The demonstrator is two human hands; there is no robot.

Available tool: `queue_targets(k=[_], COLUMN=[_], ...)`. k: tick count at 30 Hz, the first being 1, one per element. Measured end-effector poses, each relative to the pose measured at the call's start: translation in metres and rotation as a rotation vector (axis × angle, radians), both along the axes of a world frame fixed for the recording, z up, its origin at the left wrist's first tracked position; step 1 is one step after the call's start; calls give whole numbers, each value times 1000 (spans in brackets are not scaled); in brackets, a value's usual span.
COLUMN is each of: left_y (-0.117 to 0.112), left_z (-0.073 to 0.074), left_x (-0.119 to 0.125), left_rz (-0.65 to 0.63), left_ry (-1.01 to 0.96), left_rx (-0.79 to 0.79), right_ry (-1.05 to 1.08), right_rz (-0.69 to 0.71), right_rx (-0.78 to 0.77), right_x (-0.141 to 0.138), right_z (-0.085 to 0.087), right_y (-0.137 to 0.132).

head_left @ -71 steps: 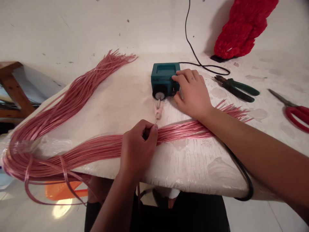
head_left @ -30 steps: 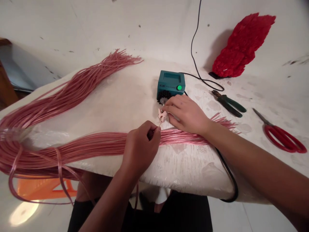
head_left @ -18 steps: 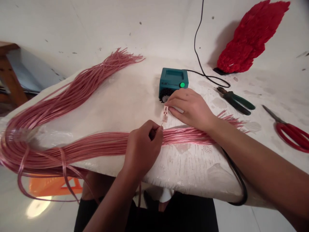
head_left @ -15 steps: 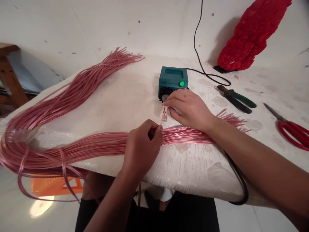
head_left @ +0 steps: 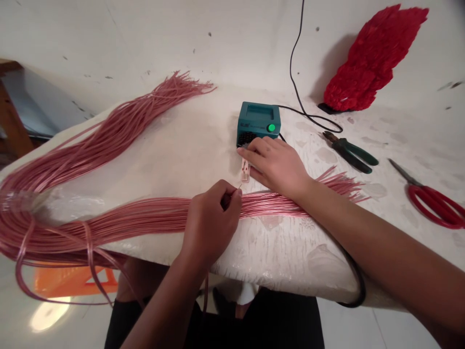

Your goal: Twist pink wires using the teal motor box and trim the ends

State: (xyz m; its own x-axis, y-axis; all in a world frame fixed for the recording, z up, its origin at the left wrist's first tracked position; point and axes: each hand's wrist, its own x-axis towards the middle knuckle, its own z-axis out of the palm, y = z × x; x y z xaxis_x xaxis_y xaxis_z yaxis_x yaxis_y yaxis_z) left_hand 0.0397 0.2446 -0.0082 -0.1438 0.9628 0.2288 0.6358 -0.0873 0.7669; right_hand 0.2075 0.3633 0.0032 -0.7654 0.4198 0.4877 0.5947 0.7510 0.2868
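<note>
My left hand [head_left: 214, 218] is closed in a pinch on a thin wire, whose fine bare-looking tip [head_left: 240, 187] pokes up past the thumb. Just beyond that tip is a small clear, pinkish connector [head_left: 245, 173] with red marks. The fingers of my right hand [head_left: 276, 167] close around the connector's far end, partly covering it, right in front of the teal box-shaped device [head_left: 258, 115]. A lit green button [head_left: 271, 128] shows on that device, and its dark lower front is partly hidden by my fingers. Under both hands runs a long bundle of pink wires [head_left: 145, 215].
The bundle loops round at the left, its other end [head_left: 174, 92] lying near the wall. Green-handled pliers [head_left: 352, 152] and red-handled scissors [head_left: 432, 201] lie at the right. A red ruffled object [head_left: 370, 63] leans on the wall. A black cord [head_left: 296, 87] runs from the device.
My right hand's fingers have shifted forward over the connector's far end and cover more of the device's front. My left hand keeps its pinch. The whole view has shifted slightly.
</note>
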Motion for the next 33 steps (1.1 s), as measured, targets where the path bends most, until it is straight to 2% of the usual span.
queue_targets(k=[6,15,23,33], left_y=[2,2,0,3], left_z=[1,5,6,3], left_x=[3,8,16,14], left_rz=[34,55,120,104], left_ry=[30,64,47,88], left_rx=[7,-22,-43,-42], right_ry=[30,-15,-5,15], right_rz=[-16,-76,-73,-57], right_rx=[-53,-120,-142,-156], right_x=[-2,-3,-2,-3], right_z=[-8,-6,-4,-4], right_y=[-1,-5,-5,-6])
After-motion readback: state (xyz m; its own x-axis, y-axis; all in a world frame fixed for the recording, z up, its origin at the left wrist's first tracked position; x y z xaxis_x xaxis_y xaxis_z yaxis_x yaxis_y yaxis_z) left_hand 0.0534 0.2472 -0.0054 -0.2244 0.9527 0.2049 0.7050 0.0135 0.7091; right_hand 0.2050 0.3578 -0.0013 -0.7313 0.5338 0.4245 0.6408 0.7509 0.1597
